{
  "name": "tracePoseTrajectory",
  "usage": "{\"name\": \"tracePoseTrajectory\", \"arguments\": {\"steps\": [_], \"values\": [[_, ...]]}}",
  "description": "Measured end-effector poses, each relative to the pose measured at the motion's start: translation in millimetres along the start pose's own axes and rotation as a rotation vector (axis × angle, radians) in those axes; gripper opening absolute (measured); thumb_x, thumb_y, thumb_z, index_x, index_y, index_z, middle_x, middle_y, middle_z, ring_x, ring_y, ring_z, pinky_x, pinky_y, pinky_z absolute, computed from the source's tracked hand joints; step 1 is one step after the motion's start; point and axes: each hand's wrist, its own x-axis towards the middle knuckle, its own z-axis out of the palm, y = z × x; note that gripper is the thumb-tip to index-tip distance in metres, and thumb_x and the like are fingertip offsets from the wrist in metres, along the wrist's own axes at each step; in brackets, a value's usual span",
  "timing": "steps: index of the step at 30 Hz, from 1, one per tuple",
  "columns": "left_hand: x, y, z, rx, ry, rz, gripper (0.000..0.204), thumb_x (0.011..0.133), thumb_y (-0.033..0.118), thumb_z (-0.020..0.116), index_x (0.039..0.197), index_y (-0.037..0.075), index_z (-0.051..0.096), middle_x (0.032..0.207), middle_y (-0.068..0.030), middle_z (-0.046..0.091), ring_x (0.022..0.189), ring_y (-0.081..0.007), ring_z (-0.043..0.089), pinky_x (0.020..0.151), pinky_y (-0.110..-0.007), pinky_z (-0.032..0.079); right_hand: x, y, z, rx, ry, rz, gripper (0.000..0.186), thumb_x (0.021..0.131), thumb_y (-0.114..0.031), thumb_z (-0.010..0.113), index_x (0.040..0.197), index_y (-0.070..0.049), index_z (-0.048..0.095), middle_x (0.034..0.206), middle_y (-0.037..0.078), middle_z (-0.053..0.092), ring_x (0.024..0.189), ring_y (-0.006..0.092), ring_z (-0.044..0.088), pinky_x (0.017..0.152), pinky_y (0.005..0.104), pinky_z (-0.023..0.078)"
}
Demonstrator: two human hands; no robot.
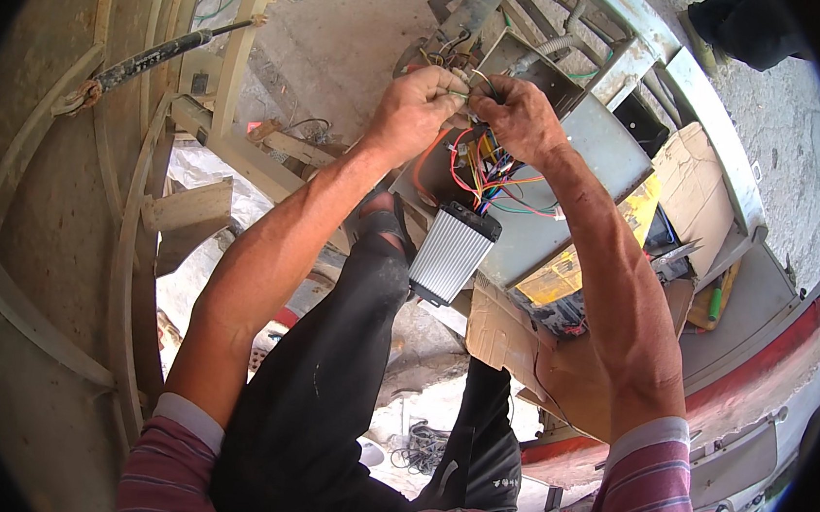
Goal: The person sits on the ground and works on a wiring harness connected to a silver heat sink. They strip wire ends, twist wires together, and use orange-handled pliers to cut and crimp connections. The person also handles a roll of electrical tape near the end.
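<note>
My left hand (419, 107) and my right hand (519, 119) are close together at the top middle, fingertips almost meeting. Each is pinched shut on thin electrical wire (481, 77); the fingers hide where the strands meet. Just below my hands, a bundle of coloured wires (481, 170), red, yellow, blue and green among them, runs into the end of a silver finned controller box (452, 254). That box sits tilted beside my bent knee, against a grey metal panel (529, 237). An orange cable (425, 165) loops to the left of the bundle.
A metal frame (631, 71) curves round the right side. Below my right forearm lie a yellow-topped case (554, 276) and cardboard (506, 333). A dark rod (153, 68) juts across the left panels. Coiled black cable (424, 447) lies below. Dark clothing of another person (750, 27) shows top right.
</note>
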Motion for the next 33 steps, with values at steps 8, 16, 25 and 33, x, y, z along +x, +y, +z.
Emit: {"name": "tracePoseTrajectory", "arguments": {"steps": [8, 16, 25, 33], "values": [[-0.4, 1.6, 2.0, 0.175, 0.044, 0.130, 0.015, 0.102, 0.005, 0.063, 0.112, -0.005, 0.069, 0.099, -0.0104, 0.076, 0.087, -0.0151, 0.073, 0.076, -0.030, 0.061, -6.1, -5.6, 1.6, -0.013, 0.063, -0.011, 0.026, 0.096, -0.025, 0.066, 0.104, -0.001, 0.072, 0.086, 0.013, 0.072, 0.080, 0.0219, 0.066, 0.079, 0.0385, 0.054], [2.6, 12.5, -2.0, 0.063, -0.008, -0.137, 0.018, 0.105, 0.012, 0.066, 0.113, -0.004, 0.067, 0.102, -0.0108, 0.074, 0.086, -0.0167, 0.074, 0.076, -0.031, 0.063, -4.1, -2.8, 2.0, 0.014, 0.052, 0.004, 0.026, 0.098, -0.025, 0.067, 0.104, 0.000, 0.072, 0.087, 0.014, 0.073, 0.081, 0.0218, 0.067, 0.080, 0.0385, 0.054], [2.7, 2.3, -0.1, -0.080, -0.030, -0.085, 0.017, 0.106, 0.005, 0.059, 0.119, -0.006, 0.064, 0.113, -0.0113, 0.071, 0.100, -0.0179, 0.073, 0.086, -0.034, 0.065, -1.0, 2.9, 1.5, 0.024, 0.042, -0.004, 0.028, 0.096, -0.026, 0.067, 0.106, 0.000, 0.072, 0.090, 0.018, 0.074, 0.083, 0.0270, 0.071, 0.081, 0.0402, 0.056], [-15.4, 9.3, 2.7, 0.054, 0.036, -0.217, 0.023, 0.106, 0.011, 0.063, 0.121, -0.006, 0.067, 0.101, -0.0106, 0.074, 0.087, -0.0159, 0.072, 0.073, -0.031, 0.059, -12.7, -4.2, 5.2, -0.052, 0.212, -0.128, 0.029, 0.095, -0.026, 0.065, 0.104, 0.001, 0.072, 0.095, 0.026, 0.075, 0.092, 0.0453, 0.073, 0.082, 0.0484, 0.057]]}}
